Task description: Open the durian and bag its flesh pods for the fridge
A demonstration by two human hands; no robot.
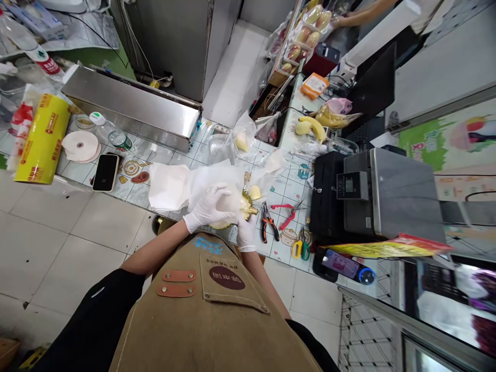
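The long counter (287,194) ran in front of the person, and the work on it looked only partly done to me. A white sheet (222,175) covered part of the spiky durian (246,202), which sat at the near edge by both hands. The left hand (209,207), in a white glove, was on the sheet, fingers bent and thumb apart; I couldn't tell if it gripped anything. The right hand (247,232), gloved too, was up against the durian by its stem, but I couldn't see how its fingers held. One pale yellow piece (254,192) lay just past the durian. I guessed that bit was done, and the durian in the hands was the part left.

The big brown apron (170,330) had blue letters and a dark red badge (227,277), too hard to read. The green poster (420,147) had tipped-over letters. The yellow roll (42,139) had tiny red print, and the small bottle (120,139) wore a green label I couldn't read
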